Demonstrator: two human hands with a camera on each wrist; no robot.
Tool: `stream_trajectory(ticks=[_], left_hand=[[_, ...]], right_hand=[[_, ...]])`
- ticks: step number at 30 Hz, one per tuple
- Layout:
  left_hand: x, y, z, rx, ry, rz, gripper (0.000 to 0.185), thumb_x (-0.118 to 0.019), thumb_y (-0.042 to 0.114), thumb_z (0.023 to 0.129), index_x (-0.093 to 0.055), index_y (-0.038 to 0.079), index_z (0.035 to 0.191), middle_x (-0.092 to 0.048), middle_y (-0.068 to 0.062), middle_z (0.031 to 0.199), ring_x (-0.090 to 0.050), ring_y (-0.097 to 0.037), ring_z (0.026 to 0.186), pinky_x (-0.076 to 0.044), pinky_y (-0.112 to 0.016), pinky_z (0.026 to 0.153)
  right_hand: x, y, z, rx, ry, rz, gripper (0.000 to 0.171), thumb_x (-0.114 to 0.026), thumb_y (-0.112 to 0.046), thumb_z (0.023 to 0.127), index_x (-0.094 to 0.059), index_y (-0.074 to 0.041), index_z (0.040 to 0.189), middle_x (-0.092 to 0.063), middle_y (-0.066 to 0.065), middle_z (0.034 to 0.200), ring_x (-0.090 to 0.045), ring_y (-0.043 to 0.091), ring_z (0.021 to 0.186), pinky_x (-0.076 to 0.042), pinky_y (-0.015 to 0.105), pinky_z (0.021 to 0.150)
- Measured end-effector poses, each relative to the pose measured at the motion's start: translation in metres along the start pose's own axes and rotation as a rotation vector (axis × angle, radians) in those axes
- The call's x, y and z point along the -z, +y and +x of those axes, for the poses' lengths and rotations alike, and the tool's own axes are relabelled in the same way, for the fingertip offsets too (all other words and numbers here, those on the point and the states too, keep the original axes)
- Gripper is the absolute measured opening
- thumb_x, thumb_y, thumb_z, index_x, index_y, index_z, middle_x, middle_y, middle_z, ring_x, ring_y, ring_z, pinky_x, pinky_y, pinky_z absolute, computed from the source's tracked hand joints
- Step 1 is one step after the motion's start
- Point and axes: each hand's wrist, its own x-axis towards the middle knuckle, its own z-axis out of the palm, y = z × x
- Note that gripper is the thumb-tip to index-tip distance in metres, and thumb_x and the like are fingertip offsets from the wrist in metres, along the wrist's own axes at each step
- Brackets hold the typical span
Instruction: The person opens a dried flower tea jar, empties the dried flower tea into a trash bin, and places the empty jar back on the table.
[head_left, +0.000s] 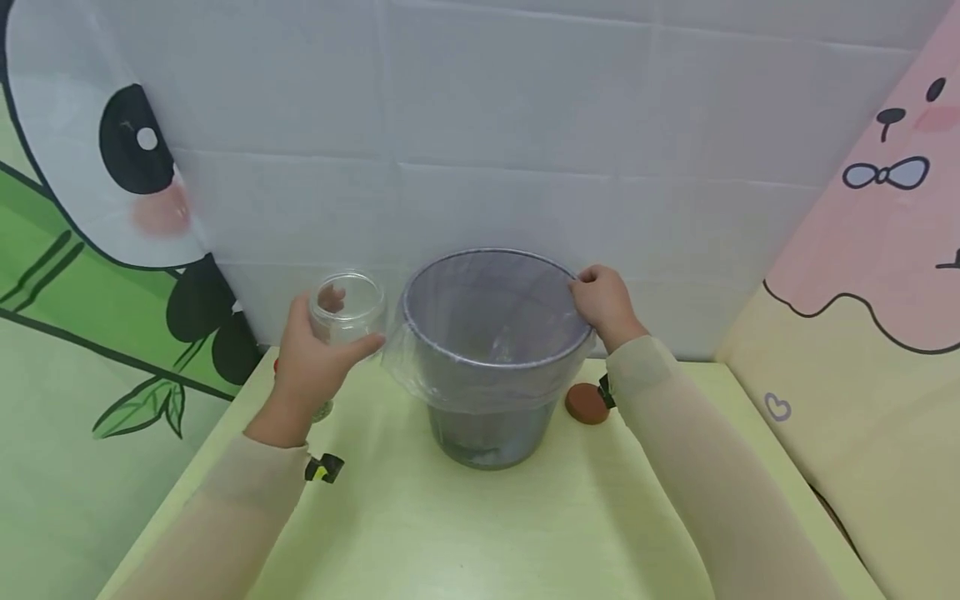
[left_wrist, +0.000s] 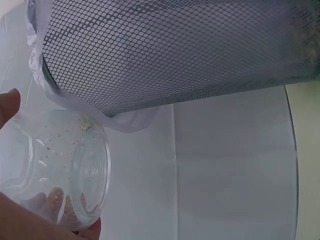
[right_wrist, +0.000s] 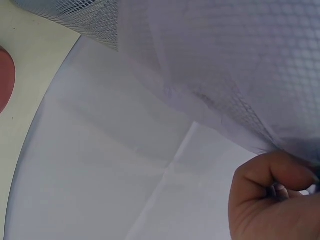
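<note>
Two hands work at a mesh bin (head_left: 491, 367) that stands on the pale green table (head_left: 465, 533), close to the white backdrop at the far side. From the head view, the left hand (head_left: 315, 362) holds a clear glass jar (head_left: 347, 308) in the air just left of the bin's rim, thumb on the near side and fingers wrapped behind the glass. The right hand (head_left: 603, 300) grips the far right part of the rim, fingers curled over the thin plastic liner (head_left: 480, 379) that folds down over the bin's outside. A round brown lid (head_left: 587, 403) lies on the table just right of the bin, near the right wrist

At the left wrist, the jar (left_wrist: 60, 170) lies tilted in the hand's grip, a few crumbs clinging to its inside, with a fingertip (left_wrist: 9, 102) at the upper left. The bin's dark mesh wall (left_wrist: 175, 50) fills the top, its liner edge (left_wrist: 125, 117) hanging just beside the jar

At the right wrist, the hand (right_wrist: 272, 197) is curled tight, pinching the liner (right_wrist: 220, 65) against the mesh; part of the brown lid (right_wrist: 6, 77) shows at the left edge
</note>
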Motion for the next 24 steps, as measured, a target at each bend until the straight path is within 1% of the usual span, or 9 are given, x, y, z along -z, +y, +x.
stream_trajectory(ticks=[4, 8, 12, 14, 17, 21, 24], left_hand=[[0.001, -0.011, -0.005, 0.03, 0.011, -0.041, 0.095, -0.09, 0.028, 0.082, -0.03, 0.017, 0.155, -0.04, -0.005, 0.151, -0.04, -0.025, 0.136, -0.041, -0.051, 0.106], [0.002, -0.021, -0.007, 0.038, 0.018, -0.052, 0.097, -0.09, 0.027, 0.082, -0.028, 0.016, 0.156, -0.041, -0.004, 0.153, -0.04, -0.025, 0.137, -0.04, -0.052, 0.109], [0.0, -0.026, -0.009, 0.038, 0.026, -0.09, 0.096, -0.09, 0.023, 0.082, -0.029, 0.015, 0.156, -0.04, -0.006, 0.153, -0.039, -0.024, 0.138, -0.039, -0.053, 0.111], [-0.002, -0.028, -0.009, 0.038, 0.021, -0.096, 0.095, -0.09, 0.022, 0.082, -0.03, 0.015, 0.155, -0.04, -0.005, 0.152, -0.039, -0.024, 0.137, -0.04, -0.051, 0.11], [-0.005, -0.033, -0.008, 0.037, 0.006, -0.092, 0.094, -0.089, 0.025, 0.083, -0.03, 0.014, 0.155, -0.04, -0.005, 0.151, -0.039, -0.025, 0.137, -0.041, -0.053, 0.11], [-0.009, -0.043, -0.009, 0.041, -0.001, -0.056, 0.095, -0.089, 0.03, 0.083, -0.029, 0.013, 0.155, -0.042, -0.005, 0.153, -0.039, -0.028, 0.137, -0.042, -0.056, 0.109], [-0.011, -0.052, -0.009, 0.045, 0.003, -0.043, 0.094, -0.089, 0.03, 0.083, -0.03, 0.013, 0.154, -0.044, -0.005, 0.152, -0.041, -0.028, 0.135, -0.043, -0.054, 0.108]], right_hand=[[0.0, 0.0, 0.0, 0.0, 0.002, -0.008, 0.035, -0.053, -0.026, 0.108, -0.057, -0.002, 0.132, -0.058, 0.019, 0.128, -0.058, 0.035, 0.11, -0.052, 0.05, 0.093], [0.0, -0.001, -0.001, -0.007, 0.001, -0.006, 0.035, -0.052, -0.026, 0.108, -0.057, -0.001, 0.132, -0.058, 0.019, 0.128, -0.058, 0.034, 0.11, -0.052, 0.049, 0.093], [0.0, -0.002, -0.001, -0.008, -0.001, -0.005, 0.034, -0.052, -0.027, 0.108, -0.058, -0.002, 0.131, -0.058, 0.018, 0.127, -0.058, 0.034, 0.108, -0.052, 0.049, 0.092], [0.0, -0.002, -0.001, -0.002, 0.002, -0.006, 0.033, -0.052, -0.027, 0.108, -0.058, -0.003, 0.13, -0.058, 0.018, 0.126, -0.058, 0.034, 0.108, -0.052, 0.049, 0.091], [0.001, -0.001, -0.002, 0.006, 0.012, -0.004, 0.033, -0.053, -0.027, 0.108, -0.058, -0.002, 0.129, -0.058, 0.019, 0.125, -0.058, 0.034, 0.107, -0.052, 0.05, 0.09], [0.0, 0.0, -0.001, 0.008, 0.009, 0.009, 0.033, -0.053, -0.026, 0.108, -0.058, -0.002, 0.129, -0.058, 0.019, 0.126, -0.058, 0.034, 0.107, -0.052, 0.05, 0.091], [-0.001, 0.0, -0.001, 0.007, 0.009, 0.012, 0.032, -0.053, -0.025, 0.107, -0.058, -0.001, 0.128, -0.058, 0.02, 0.126, -0.057, 0.034, 0.106, -0.051, 0.049, 0.09]])
